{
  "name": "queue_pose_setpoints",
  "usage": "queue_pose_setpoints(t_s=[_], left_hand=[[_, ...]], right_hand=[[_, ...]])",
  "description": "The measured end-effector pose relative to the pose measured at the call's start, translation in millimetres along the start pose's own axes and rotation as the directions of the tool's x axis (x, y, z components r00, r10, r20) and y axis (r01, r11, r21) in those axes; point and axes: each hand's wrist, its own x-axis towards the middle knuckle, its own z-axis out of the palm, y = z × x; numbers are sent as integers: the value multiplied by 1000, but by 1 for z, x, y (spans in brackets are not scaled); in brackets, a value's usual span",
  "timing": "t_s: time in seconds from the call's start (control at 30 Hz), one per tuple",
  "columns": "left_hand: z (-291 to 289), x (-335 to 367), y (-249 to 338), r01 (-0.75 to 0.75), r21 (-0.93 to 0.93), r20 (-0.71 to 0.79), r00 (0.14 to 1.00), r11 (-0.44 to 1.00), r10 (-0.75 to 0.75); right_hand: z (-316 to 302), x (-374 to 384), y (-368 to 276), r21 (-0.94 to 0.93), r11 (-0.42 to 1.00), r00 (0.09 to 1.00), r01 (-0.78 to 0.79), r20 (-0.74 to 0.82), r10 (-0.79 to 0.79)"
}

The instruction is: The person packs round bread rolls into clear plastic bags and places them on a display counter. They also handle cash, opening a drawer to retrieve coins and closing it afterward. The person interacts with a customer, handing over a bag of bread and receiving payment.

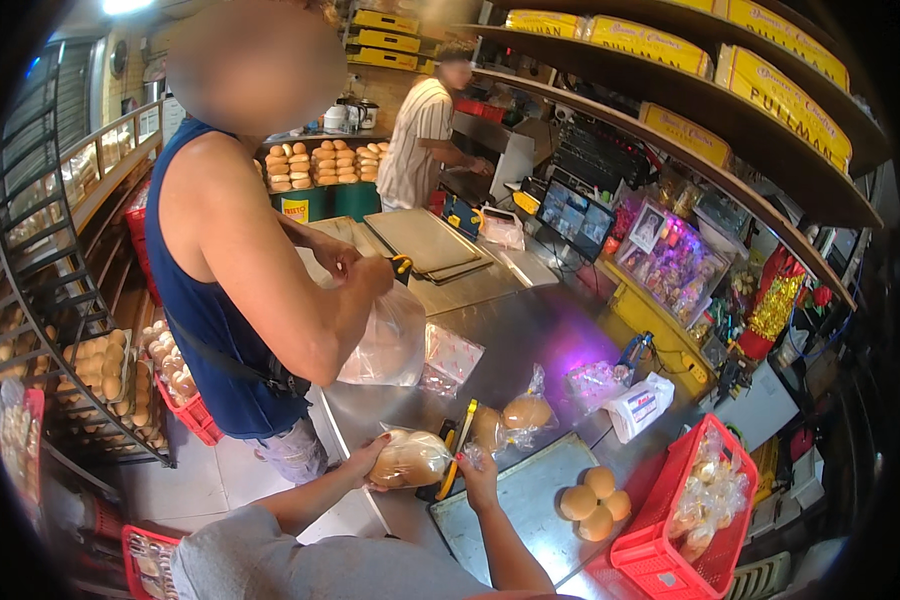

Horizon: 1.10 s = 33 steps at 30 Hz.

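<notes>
My left hand is closed around the near side of a clear plastic bag of bread, a browned loaf or buns. My right hand pinches the bag's gathered plastic end, right beside a yellow and black bag-neck tape sealer standing on the metal table. The bag lies sideways between both hands, close to the sealer. Just beyond the sealer sit two bagged breads. To the right, several loose round buns rest on a metal baking tray.
A red crate of bagged bread stands at the right. At my left, a co-worker handles a large clear bag over the table. Beyond are a white packet, stacked trays, a monitor and another person.
</notes>
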Motion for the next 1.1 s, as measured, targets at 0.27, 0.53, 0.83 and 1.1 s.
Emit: queue_pose_setpoints(t_s=[0.27,0.53,0.83,1.1], left_hand=[[79,-40,42,-575,700,703,454,-423,547],[76,-36,36,-610,752,639,583,-249,503],[75,-35,46,-575,764,636,592,-293,495],[87,-18,82,-508,809,580,612,-295,538]], right_hand=[[-14,9,25,-48,997,998,57,23,-56],[-5,-12,-27,214,967,991,-134,50,126],[3,-17,-35,95,981,984,-169,-34,173],[18,42,-54,-429,903,997,40,-36,-62]])
